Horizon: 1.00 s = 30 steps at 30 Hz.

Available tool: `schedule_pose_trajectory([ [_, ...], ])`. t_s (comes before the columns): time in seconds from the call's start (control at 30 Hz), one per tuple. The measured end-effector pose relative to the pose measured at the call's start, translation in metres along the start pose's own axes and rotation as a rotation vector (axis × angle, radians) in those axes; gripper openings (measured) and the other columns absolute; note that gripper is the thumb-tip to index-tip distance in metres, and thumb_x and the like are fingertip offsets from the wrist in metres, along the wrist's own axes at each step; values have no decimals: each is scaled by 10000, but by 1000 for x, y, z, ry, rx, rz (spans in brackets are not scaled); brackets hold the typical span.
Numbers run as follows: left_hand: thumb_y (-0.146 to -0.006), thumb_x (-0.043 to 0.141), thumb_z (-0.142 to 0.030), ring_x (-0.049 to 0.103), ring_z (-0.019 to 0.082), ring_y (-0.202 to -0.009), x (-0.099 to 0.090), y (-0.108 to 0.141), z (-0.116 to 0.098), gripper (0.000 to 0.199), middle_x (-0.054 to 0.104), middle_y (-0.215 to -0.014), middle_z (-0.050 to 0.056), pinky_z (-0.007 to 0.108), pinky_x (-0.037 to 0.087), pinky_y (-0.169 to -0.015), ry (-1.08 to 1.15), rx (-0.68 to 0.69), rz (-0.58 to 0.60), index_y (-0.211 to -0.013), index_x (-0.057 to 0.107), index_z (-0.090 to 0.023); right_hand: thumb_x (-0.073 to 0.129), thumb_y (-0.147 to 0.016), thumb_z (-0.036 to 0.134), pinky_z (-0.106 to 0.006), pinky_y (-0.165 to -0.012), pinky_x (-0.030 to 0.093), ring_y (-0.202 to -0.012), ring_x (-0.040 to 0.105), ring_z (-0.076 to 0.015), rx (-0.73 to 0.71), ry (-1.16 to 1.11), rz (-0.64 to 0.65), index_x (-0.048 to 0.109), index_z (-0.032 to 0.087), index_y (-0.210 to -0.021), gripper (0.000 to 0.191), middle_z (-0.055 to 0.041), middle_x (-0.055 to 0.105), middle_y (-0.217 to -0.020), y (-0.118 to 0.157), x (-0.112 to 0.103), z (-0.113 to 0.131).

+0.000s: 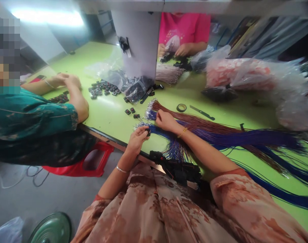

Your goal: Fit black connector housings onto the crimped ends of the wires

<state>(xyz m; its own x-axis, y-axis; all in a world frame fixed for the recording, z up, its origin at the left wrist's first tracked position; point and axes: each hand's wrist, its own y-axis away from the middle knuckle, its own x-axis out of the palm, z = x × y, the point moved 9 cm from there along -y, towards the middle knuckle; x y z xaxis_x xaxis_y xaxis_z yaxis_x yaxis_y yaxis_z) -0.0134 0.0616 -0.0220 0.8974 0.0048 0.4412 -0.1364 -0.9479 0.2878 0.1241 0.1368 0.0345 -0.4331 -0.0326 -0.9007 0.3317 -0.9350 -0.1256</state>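
Observation:
Between the thumb and fingers of my left hand is a small black plastic connector, held just past the table's front edge. My right hand is closed, its fingertips down on the blue wires close to their metal-tipped ends; how many wires it grips is hidden. Brown wires lie behind that hand, and their length runs off to the right under my forearm. Below the left hand's connector, a black bundle with wires hangs at the table edge against my lap. Several loose black connectors lie beyond my left hand.
A tape roll and a dark flat blade lie past the wires. Black connectors are heaped near a white post. One co-worker sits left on a red stool, another opposite in pink. Plastic bags fill the right back.

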Motion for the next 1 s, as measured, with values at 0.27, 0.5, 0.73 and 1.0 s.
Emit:
schedule_pose_trajectory([
  [0.27, -671, 743, -179, 561, 93, -758, 12, -10, 2, 288, 618, -861, 4, 217, 444, -679, 100, 10, 30, -939, 636, -191, 506, -781, 230, -215, -570, 320, -575, 405, -90, -123, -502, -84, 596, 153, -780, 118, 31, 534, -642, 16, -20, 16],
  [0.5, -692, 710, -139, 581, 102, -786, 18, -16, 9, 260, 626, -871, 19, 225, 463, -709, 201, -43, 74, -935, 628, -179, 552, -738, 242, -211, -524, 272, -528, 357, -78, -80, -524, -98, 577, 160, -697, 95, 55, 464, -565, 45, -21, 23],
  [0.73, -706, 694, -135, 603, 113, -782, 22, -15, 10, 260, 643, -869, 35, 252, 474, -743, 219, -57, 113, -957, 632, -167, 551, -706, 216, -225, -531, 252, -516, 361, -83, -109, -380, -123, 543, 173, -651, 70, 37, 502, -568, 53, -25, 32],
  [1.0, -687, 737, -187, 594, 111, -777, 20, -16, 10, 285, 644, -869, 26, 254, 462, -741, 141, -16, 92, -951, 631, -171, 547, -731, 211, -248, -560, 249, -562, 406, -111, -146, -224, -138, 545, 184, -681, 56, 1, 559, -629, 56, -21, 37],
])
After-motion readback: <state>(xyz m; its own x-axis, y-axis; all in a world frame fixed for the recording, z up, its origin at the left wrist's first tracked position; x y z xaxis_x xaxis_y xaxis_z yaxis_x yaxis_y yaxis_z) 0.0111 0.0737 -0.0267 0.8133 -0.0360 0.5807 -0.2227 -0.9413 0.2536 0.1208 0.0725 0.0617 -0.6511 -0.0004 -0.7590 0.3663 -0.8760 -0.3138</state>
